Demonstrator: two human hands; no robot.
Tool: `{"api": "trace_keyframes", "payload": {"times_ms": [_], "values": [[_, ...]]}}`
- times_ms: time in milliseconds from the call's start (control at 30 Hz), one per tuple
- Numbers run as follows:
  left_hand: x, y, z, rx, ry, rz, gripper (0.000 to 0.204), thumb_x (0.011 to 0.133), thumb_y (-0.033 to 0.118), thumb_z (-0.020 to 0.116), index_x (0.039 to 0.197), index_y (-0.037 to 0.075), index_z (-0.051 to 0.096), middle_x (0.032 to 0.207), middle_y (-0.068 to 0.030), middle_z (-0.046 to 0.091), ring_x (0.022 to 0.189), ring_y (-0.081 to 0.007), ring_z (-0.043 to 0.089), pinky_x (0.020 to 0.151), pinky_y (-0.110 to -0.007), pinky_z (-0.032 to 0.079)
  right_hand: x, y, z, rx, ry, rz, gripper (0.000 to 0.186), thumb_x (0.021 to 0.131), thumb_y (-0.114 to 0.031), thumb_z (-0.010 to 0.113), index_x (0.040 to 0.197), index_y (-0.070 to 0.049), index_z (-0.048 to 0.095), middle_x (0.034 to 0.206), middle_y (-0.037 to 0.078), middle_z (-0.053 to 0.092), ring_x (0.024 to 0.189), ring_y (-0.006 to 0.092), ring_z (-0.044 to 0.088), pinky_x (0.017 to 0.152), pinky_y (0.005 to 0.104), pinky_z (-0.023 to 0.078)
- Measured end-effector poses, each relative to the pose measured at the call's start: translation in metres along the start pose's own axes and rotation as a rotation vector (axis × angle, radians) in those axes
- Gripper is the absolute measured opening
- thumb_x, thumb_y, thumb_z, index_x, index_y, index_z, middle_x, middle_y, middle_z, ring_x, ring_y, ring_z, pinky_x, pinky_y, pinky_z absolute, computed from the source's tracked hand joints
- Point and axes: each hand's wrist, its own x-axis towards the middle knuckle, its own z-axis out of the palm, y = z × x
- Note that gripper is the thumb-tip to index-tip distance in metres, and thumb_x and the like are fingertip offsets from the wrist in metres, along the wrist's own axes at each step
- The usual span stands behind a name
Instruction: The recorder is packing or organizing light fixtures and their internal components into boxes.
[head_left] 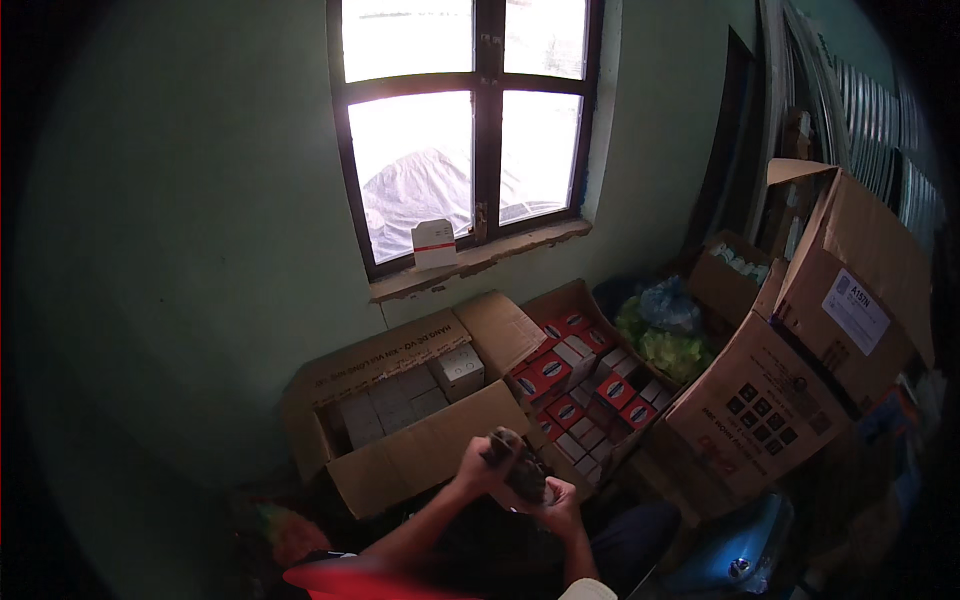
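Observation:
Both of my hands are closed around a dark, lumpy object point(524, 480) in front of the boxes; in the dim light its kind cannot be made out. My left hand point(478, 470) grips its upper left end. At the lower right end, the fingers of my right hand point(562, 508) pinch it. Just beyond my left hand stands an open cardboard box point(385, 478) with several white cartons point(385, 408) packed inside. To its right, another open cardboard box point(568, 298) holds rows of small red and white boxes point(541, 376).
A white carton point(434, 245) stands on the window sill point(500, 250). Large tilted cardboard boxes point(755, 410) fill the right side. Yellow-green and blue plastic bags point(668, 325) lie behind them. A shiny blue item point(745, 550) sits at the lower right.

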Motion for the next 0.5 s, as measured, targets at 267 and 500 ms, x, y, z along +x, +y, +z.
{"api": "trace_keyframes", "payload": {"times_ms": [267, 500], "values": [[0.003, 0.037, -0.002, 0.038, 0.043, 0.097, 0.032, 0.089, -0.002, 0.072, 0.119, 0.007, 0.063, 0.101, -0.0078, 0.069, 0.1, -0.0147, 0.07, 0.086, -0.032, 0.056, -0.001, -0.045, 0.027, 0.103, 0.088, 0.028, 0.031, 0.082, -0.018, 0.095, 0.101, -0.001, 0.078, 0.096, -0.003, 0.076, 0.09, 0.0044, 0.067, 0.079, 0.0266, 0.056], [-0.011, 0.056, 0.032, 0.547, -0.117, 0.32, 0.046, 0.076, 0.022, 0.087, 0.117, 0.01, 0.069, 0.114, -0.0118, 0.064, 0.115, -0.035, 0.063, 0.097, -0.046, 0.052, -0.01, 0.002, -0.003, -0.138, 0.222, -0.01, 0.029, 0.077, -0.021, 0.093, 0.092, -0.004, 0.075, 0.085, -0.003, 0.073, 0.081, 0.0056, 0.064, 0.073, 0.0291, 0.055]]}}
